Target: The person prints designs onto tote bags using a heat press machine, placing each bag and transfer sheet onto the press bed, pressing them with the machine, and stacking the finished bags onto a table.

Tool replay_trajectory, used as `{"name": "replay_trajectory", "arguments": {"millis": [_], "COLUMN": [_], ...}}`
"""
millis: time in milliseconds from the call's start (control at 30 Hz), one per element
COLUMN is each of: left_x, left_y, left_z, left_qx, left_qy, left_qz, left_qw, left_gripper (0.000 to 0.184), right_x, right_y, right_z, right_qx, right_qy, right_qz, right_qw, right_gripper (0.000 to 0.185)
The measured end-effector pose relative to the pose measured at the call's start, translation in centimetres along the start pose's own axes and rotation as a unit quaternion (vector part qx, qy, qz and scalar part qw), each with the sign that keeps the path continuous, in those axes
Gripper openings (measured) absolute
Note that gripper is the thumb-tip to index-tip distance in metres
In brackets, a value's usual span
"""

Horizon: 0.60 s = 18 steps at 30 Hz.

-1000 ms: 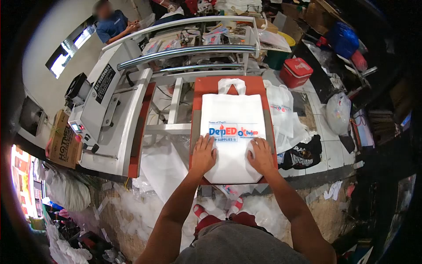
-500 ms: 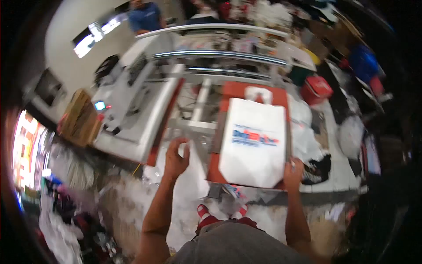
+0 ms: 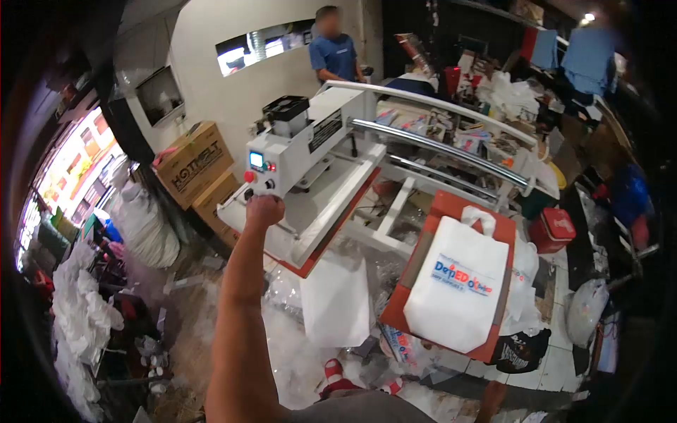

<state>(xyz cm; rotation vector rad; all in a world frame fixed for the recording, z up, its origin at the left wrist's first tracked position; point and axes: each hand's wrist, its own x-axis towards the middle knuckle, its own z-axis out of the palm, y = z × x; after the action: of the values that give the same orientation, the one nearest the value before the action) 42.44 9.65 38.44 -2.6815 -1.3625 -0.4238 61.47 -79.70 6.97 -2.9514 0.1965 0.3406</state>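
Note:
A white bag (image 3: 458, 282) with blue and red print lies flat on the red-brown platen (image 3: 396, 304), its handles toward the back. My left hand (image 3: 265, 210) is closed at the front of the white press machine (image 3: 285, 158), just below its control panel. Its fingers wrap round something I cannot make out, near a black knob. My right hand (image 3: 493, 395) is low, below the platen's front edge, blurred and partly seen; its fingers cannot be made out.
Cardboard boxes (image 3: 194, 163) stand left of the machine. A person in a blue shirt (image 3: 333, 56) stands behind it. To the right are a red container (image 3: 552, 230), a black cloth (image 3: 520, 352) and a clear plastic bag (image 3: 587, 310). Metal rails (image 3: 437, 149) span the back.
The view has turned left. My left hand has gone from the bag to the machine's front and closed there. My right hand has left the bag and dropped down. The person behind now stands upright.

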Motion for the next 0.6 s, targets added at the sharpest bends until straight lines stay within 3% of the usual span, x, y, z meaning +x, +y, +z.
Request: {"name": "replay_trajectory", "arguments": {"millis": [33, 100, 233, 300, 400, 467, 533, 600], "left_x": [0.3, -1.0, -2.1, -2.7, -4.5, -6.3, -7.8, -9.5], "left_y": [-0.1, 1.2, 2.2, 2.7, 5.0, 7.4, 9.4, 11.0], "left_z": [0.7, 0.1, -0.2, -0.1, 0.3, -0.1, -0.5, -1.2], "left_qx": [-0.006, -0.021, 0.018, 0.018, -0.008, -0.034, -0.09, -0.141], "left_qy": [-0.042, -0.025, -0.002, 0.015, 0.05, 0.049, 0.04, 0.019], "left_qz": [-0.023, -0.028, -0.019, -0.012, 0.053, 0.072, 0.113, 0.15], "left_qw": [0.999, 0.999, 1.0, 1.0, 0.997, 0.996, 0.989, 0.978], "left_gripper": [0.04, 0.04, 0.043, 0.043, 0.039, 0.037, 0.034, 0.029], "right_x": [-1.0, -3.7, -4.1, -4.1, -8.1, -7.0, -4.1, -8.0], "right_y": [0.8, 3.4, 5.5, 7.0, -5.4, -10.2, -15.3, -24.7], "right_z": [-0.6, -1.0, 0.4, 0.1, -9.5, -10.6, -8.6, -12.6], "right_qx": [0.003, 0.173, 0.152, 0.089, 0.26, 0.301, 0.269, 0.407], "right_qy": [0.007, 0.039, 0.136, 0.138, 0.18, 0.217, 0.256, 0.165], "right_qz": [0.006, 0.036, 0.109, -0.033, -0.087, -0.235, -0.321, -0.303], "right_qw": [1.0, 0.983, 0.973, 0.986, 0.945, 0.898, 0.871, 0.846], "right_gripper": [0.032, 0.034, 0.034, 0.03, 0.025, 0.02, 0.015, 0.012]}}
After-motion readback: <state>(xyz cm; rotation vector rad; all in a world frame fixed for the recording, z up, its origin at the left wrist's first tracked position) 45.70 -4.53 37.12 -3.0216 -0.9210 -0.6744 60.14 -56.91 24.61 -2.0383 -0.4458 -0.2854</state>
